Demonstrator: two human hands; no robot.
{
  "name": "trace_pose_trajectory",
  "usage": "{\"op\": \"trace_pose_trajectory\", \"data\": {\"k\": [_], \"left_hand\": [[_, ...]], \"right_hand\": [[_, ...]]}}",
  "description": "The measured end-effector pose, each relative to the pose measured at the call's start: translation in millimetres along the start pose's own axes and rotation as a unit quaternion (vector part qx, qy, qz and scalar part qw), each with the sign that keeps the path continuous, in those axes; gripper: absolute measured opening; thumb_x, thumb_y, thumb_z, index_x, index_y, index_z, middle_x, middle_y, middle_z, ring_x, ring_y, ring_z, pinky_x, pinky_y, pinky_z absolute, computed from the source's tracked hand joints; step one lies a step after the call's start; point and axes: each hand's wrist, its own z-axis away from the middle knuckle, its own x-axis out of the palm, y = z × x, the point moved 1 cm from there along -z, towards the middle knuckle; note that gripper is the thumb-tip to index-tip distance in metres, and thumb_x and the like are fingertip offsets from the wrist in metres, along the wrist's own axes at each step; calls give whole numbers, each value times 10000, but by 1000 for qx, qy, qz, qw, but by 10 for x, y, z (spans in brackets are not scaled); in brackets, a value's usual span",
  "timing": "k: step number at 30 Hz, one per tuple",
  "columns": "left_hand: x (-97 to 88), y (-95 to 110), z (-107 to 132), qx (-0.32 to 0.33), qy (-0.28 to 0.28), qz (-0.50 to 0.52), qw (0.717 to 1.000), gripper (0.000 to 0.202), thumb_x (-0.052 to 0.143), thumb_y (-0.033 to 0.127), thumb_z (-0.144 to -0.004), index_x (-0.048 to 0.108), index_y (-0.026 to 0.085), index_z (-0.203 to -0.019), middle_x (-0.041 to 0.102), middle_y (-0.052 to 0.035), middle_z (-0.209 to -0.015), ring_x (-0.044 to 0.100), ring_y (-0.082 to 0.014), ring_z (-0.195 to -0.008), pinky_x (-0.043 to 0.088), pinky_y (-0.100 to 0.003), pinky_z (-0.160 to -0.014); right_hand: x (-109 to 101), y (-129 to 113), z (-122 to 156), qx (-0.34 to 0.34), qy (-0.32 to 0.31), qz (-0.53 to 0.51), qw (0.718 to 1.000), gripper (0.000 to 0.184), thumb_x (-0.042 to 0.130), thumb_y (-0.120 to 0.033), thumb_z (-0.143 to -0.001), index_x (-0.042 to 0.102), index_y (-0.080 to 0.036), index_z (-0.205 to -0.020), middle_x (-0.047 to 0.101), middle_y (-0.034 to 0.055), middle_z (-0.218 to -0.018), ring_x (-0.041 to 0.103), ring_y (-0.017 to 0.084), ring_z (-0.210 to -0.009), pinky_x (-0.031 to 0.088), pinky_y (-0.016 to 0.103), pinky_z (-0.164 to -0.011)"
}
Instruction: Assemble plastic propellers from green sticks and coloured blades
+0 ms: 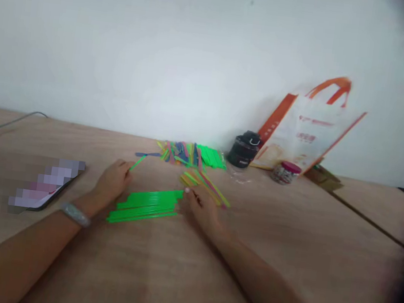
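Observation:
A row of bright green sticks (146, 204) lies side by side on the wooden table (179, 276) between my hands. My left hand (113, 181) pinches one green stick (137, 162) at the row's left end, and the stick points up and away. My right hand (200, 209) rests with curled fingers at the row's right end, touching the stick tips. Just beyond it lie several yellow and pink sticks (207, 186). Farther back sits a mixed pile of coloured sticks (189, 154).
A phone (48, 184) lies at the left, with a grey cable (10, 120) behind it. At the back right stand a black jar (244, 149), a small red-lidded jar (286, 172) and an orange-and-white bag (309, 130) against the wall.

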Motion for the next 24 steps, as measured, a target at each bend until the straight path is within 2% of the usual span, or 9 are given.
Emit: {"op": "trace_pose_trajectory", "data": {"k": [2,5,7,9,13,20,24], "left_hand": [[-61,215,72,47,35,55,997,345,400,151,-839,567,160,-1140,577,-74,-959,572,-193,-883,471,-307,-797],[-117,555,246,128,35,101,986,339,399,145,-854,556,190,-1151,565,-59,-958,563,-182,-884,472,-309,-804],[-126,739,370,171,21,118,978,332,390,143,-870,539,193,-1163,565,-59,-982,559,-178,-905,473,-316,-823],[-110,863,470,196,8,122,973,307,391,151,-881,535,190,-1149,567,-62,-996,558,-179,-910,480,-325,-821],[-20,960,563,209,-12,113,971,258,410,169,-893,540,197,-1114,573,-54,-988,570,-178,-888,498,-322,-781],[62,987,570,198,-35,138,970,187,422,199,-918,554,196,-1051,587,-47,-987,571,-182,-912,495,-330,-800],[54,988,580,193,-39,144,970,154,446,200,-910,558,190,-1015,593,-43,-978,566,-184,-916,486,-331,-803]], "right_hand": [[-12,23,-35,99,29,-122,987,416,395,-495,-880,606,-182,-705,584,38,-663,526,162,-631,397,279,-571],[-16,3,-47,218,10,-308,926,487,416,-615,-816,621,-175,-777,600,30,-657,511,136,-547,366,252,-492],[-13,-36,-28,253,-24,-388,886,513,434,-648,-788,624,-172,-807,607,27,-656,504,122,-518,362,243,-473],[-4,-76,4,254,-61,-416,871,478,492,-629,-766,619,-168,-750,597,19,-635,499,110,-509,368,236,-476],[56,-118,84,218,-103,-398,885,369,584,-519,-754,568,-174,-625,535,-20,-547,437,83,-464,326,216,-457],[177,-155,181,182,-159,-339,909,252,539,-426,-802,552,-192,-709,520,-37,-588,443,91,-494,323,215,-471],[168,-204,185,157,-156,-293,930,194,540,-350,-805,551,-185,-704,462,-52,-551,396,88,-492,299,215,-476]]}}
